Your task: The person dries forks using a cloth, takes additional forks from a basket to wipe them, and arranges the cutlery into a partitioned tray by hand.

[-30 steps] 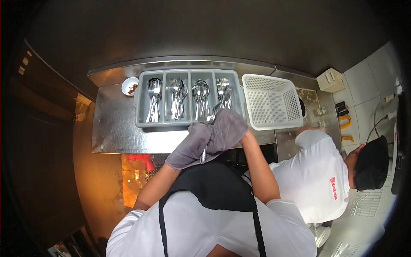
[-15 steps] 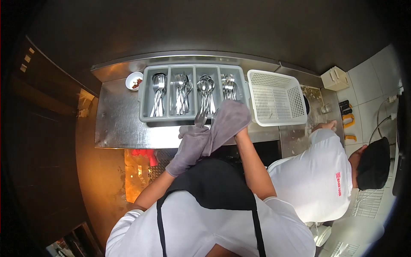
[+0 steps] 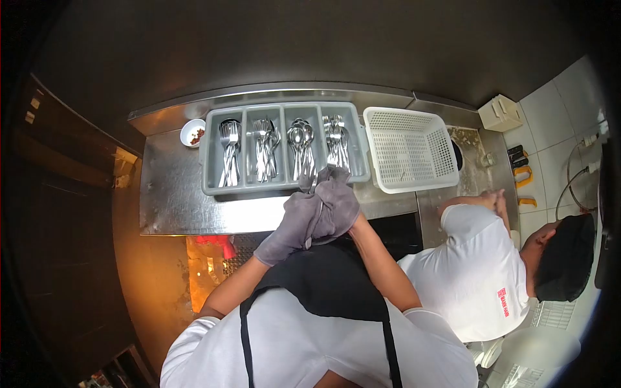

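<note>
My left hand (image 3: 294, 223) and my right hand (image 3: 337, 207), both covered in grey cloth, are closed together in front of my apron. Between them they grip a metal fork (image 3: 306, 182), its head poking up past the cloth; the handle is hidden. Right beyond my hands is a grey cutlery tray (image 3: 223, 190) with several compartments. Forks (image 3: 230, 145) lie in its leftmost one, mixed cutlery (image 3: 266, 149) beside that, then spoons (image 3: 301, 139), and more forks (image 3: 336, 139) at the right end.
A white perforated basket (image 3: 411, 152) adjoins the tray on the right. On the steel counter (image 3: 171, 194), a small white bowl (image 3: 193, 133) with reddish bits stands at the left. A co-worker in a white shirt (image 3: 462, 271) bends over the wet counter area at the right.
My right hand has come down and inward from the tray's edge, closing against my left hand. The fork remains held. The co-worker's hands have come together.
</note>
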A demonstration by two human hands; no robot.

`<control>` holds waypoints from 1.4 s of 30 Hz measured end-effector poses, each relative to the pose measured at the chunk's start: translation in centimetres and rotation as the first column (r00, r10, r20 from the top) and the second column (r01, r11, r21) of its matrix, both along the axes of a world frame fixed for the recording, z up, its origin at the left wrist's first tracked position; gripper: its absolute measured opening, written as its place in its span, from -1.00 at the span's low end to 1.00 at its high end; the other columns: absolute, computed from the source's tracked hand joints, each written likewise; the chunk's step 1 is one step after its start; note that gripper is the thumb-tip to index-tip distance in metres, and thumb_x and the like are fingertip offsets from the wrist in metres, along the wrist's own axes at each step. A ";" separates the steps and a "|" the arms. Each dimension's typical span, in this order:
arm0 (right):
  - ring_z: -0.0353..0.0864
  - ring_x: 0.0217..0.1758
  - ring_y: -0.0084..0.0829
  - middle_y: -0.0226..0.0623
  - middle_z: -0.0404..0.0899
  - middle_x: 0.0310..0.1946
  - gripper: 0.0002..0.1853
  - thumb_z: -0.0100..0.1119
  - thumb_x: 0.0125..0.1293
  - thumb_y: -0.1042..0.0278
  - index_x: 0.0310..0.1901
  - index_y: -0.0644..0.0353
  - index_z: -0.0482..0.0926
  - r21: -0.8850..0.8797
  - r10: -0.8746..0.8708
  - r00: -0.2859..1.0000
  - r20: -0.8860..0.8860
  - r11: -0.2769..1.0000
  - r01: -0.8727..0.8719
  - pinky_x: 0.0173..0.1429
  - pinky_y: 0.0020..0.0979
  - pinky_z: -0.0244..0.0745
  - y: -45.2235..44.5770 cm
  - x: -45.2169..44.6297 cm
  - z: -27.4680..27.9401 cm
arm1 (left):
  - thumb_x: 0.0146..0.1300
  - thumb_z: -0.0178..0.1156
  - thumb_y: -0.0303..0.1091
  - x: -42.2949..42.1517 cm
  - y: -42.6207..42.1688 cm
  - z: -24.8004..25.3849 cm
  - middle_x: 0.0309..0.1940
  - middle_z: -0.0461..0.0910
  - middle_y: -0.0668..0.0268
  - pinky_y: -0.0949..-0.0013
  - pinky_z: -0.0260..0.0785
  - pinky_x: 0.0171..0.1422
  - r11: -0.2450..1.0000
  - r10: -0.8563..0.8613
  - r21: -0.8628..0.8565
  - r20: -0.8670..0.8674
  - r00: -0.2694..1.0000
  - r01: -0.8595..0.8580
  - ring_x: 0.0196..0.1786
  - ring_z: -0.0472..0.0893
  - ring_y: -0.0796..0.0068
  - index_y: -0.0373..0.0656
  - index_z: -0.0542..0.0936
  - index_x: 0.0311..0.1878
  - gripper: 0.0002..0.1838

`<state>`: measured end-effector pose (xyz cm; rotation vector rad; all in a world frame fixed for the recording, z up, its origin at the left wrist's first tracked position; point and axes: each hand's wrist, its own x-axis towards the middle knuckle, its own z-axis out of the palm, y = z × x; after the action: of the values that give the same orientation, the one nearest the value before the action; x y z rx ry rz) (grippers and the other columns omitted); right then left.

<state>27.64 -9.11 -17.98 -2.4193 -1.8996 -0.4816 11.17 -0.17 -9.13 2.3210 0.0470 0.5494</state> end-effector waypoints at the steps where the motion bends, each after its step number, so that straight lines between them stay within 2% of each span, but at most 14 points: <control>1: 0.69 -0.39 -0.22 -0.14 0.63 -0.47 -0.86 0.18 0.14 0.35 -0.39 0.20 0.66 -0.045 0.061 0.996 -0.067 0.997 -0.064 -0.32 -0.20 0.56 -0.3 0.4 3.7 | 0.06 0.29 -0.40 -0.1 -0.2 1.9 -0.43 0.58 0.12 0.14 0.34 -0.18 1.000 0.009 0.007 -0.017 1.000 -0.009 -0.29 0.61 0.04 -0.21 0.58 -0.24 -0.80; 8: 0.59 -0.43 -0.35 -0.27 0.57 -0.47 -0.93 0.10 0.12 0.37 -0.35 0.08 0.52 0.000 0.084 0.991 -0.101 0.996 -0.084 -0.39 -0.28 0.47 -1.2 0.3 10.8 | 0.04 0.31 -0.40 0.3 -0.5 5.2 -0.41 0.59 0.11 0.18 0.35 -0.14 0.995 -0.017 -0.097 0.063 0.998 0.023 -0.24 0.63 0.06 -0.25 0.62 -0.18 -0.75; 10: 0.52 -0.45 -0.21 -0.24 0.46 -0.53 -0.91 0.15 0.10 0.31 -0.43 0.11 0.50 0.063 -0.050 0.984 0.171 0.997 0.039 -0.30 -0.26 0.47 -1.2 -0.9 8.7 | 0.02 0.29 -0.46 0.0 -0.5 5.4 -0.38 0.59 0.05 0.18 0.39 -0.08 0.988 0.012 -0.152 0.020 1.000 -0.009 -0.19 0.64 0.04 -0.26 0.59 -0.23 -0.79; 13: 0.52 -0.39 -0.18 -0.22 0.46 -0.52 -0.87 0.15 0.05 0.26 -0.44 0.11 0.51 0.364 0.355 0.847 -0.396 0.907 -0.210 -0.19 -0.19 0.46 -1.1 -0.9 5.8 | 0.05 0.29 -0.35 -1.1 -0.3 1.9 -0.42 0.59 0.13 0.13 0.36 -0.14 0.998 0.046 0.036 -0.055 0.997 -0.044 -0.24 0.64 0.08 -0.18 0.57 -0.33 -0.84; 14: 0.55 -0.31 -0.20 -0.22 0.51 -0.50 -0.91 0.15 0.10 0.28 -0.41 0.06 0.56 0.137 0.159 0.917 -0.365 0.984 -0.116 -0.10 -0.18 0.45 -1.1 -1.4 6.6 | 0.03 0.29 -0.35 -1.4 -0.3 1.6 -0.42 0.59 0.14 0.12 0.36 -0.14 0.994 0.046 0.099 -0.072 0.996 -0.039 -0.23 0.64 0.08 -0.17 0.57 -0.34 -0.84; 19: 0.59 -0.25 -0.14 -0.12 0.59 -0.35 -0.92 0.19 0.14 0.32 -0.36 0.10 0.59 0.379 0.353 0.144 -0.924 0.813 0.441 -0.11 -0.17 0.49 -0.2 0.0 -1.1 | 0.00 0.29 -0.31 -2.4 -0.6 1.9 -0.45 0.58 0.14 0.09 0.38 -0.11 0.968 0.084 0.242 -0.069 0.994 -0.065 -0.24 0.63 0.07 -0.15 0.54 -0.36 -0.82; 24: 0.56 -0.19 -0.11 -0.07 0.55 -0.29 -0.83 0.20 0.14 0.35 -0.28 0.24 0.56 0.144 0.065 0.934 -0.351 0.989 -0.014 -0.09 -0.17 0.49 0.0 -2.7 5.9 | -0.07 0.28 -0.40 -2.7 -0.7 1.9 -0.43 0.59 0.10 0.13 0.46 -0.07 0.972 0.054 0.233 -0.151 0.987 -0.018 -0.22 0.64 0.09 -0.20 0.56 -0.33 -0.80; 26: 0.50 -0.17 -0.09 -0.10 0.51 -0.31 -0.76 0.17 0.19 0.29 -0.22 0.30 0.49 0.137 0.123 0.909 -0.398 0.988 -0.074 -0.04 -0.15 0.43 -0.1 -3.1 5.2 | -0.06 0.28 -0.38 -2.8 -0.8 2.0 -0.46 0.58 0.13 0.13 0.46 -0.12 0.983 0.036 0.185 -0.134 0.990 -0.011 -0.26 0.64 0.11 -0.18 0.57 -0.34 -0.81; 29: 0.49 -0.18 -0.08 -0.08 0.49 -0.35 -0.75 0.16 0.13 0.31 -0.27 0.34 0.48 -0.070 0.059 0.991 0.123 0.996 -0.050 -0.06 -0.16 0.41 -0.3 -4.7 9.1 | 0.05 0.26 -0.29 -2.3 -1.3 1.4 -0.48 0.57 0.17 0.09 0.38 -0.18 0.984 0.095 0.154 -0.051 0.994 -0.086 -0.31 0.62 0.10 -0.12 0.55 -0.43 -0.87; 32: 0.48 -0.20 -0.15 -0.13 0.49 -0.36 -0.73 0.20 0.06 0.27 -0.29 0.29 0.48 0.342 -0.034 0.695 -0.718 0.853 0.395 -0.07 -0.20 0.40 -0.7 -3.9 3.3 | 0.05 0.25 -0.33 -1.6 -1.4 3.1 -0.48 0.57 0.17 0.11 0.41 -0.16 0.968 0.092 0.240 -0.058 0.994 -0.076 -0.30 0.63 0.13 -0.14 0.55 -0.44 -0.88; 35: 0.60 -0.22 -0.01 -0.03 0.55 -0.29 -0.85 0.17 0.20 0.29 -0.31 0.19 0.57 0.228 -0.252 0.842 -0.476 0.890 0.395 -0.14 -0.13 0.52 -0.9 -4.0 7.1 | 0.05 0.22 -0.38 -0.7 -1.2 -0.4 -0.49 0.56 0.15 0.11 0.43 -0.16 0.946 0.212 0.249 0.000 0.977 -0.205 -0.29 0.63 0.12 -0.16 0.53 -0.46 -0.91; 37: 0.59 -0.23 -0.11 -0.11 0.56 -0.31 -0.82 0.23 0.16 0.24 -0.33 0.16 0.55 0.158 -0.007 0.962 -0.274 0.986 0.052 -0.14 -0.22 0.50 -0.9 -3.1 8.0 | 0.03 0.23 -0.38 -0.7 -0.9 -0.9 -0.48 0.56 0.14 0.11 0.42 -0.15 0.966 0.178 0.197 -0.047 0.983 -0.166 -0.28 0.63 0.11 -0.18 0.53 -0.43 -0.89; 41: 0.60 -0.25 -0.11 -0.16 0.58 -0.34 -0.82 0.26 0.11 0.25 -0.33 0.16 0.58 0.529 0.346 0.846 -0.406 0.844 -0.092 -0.16 -0.23 0.51 -1.1 -2.0 7.0 | 0.00 0.26 -0.40 -1.1 -0.5 0.6 -0.42 0.59 0.09 0.05 0.46 -0.11 0.997 -0.009 0.072 -0.043 0.999 0.012 -0.29 0.63 0.02 -0.17 0.56 -0.38 -0.88; 42: 0.61 -0.24 -0.12 -0.18 0.59 -0.33 -0.82 0.25 0.12 0.28 -0.29 0.17 0.60 0.334 0.193 0.793 -0.578 0.943 0.013 -0.16 -0.23 0.51 -1.2 -1.5 7.3 | -0.01 0.27 -0.38 -1.1 -0.6 1.1 -0.41 0.59 0.08 0.08 0.44 -0.10 0.993 -0.005 0.118 -0.052 0.999 0.011 -0.28 0.63 0.03 -0.17 0.54 -0.35 -0.84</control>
<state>26.14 -10.29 -10.69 -1.9314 -1.5010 0.0113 10.03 -0.80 -8.01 2.4493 0.0301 0.5000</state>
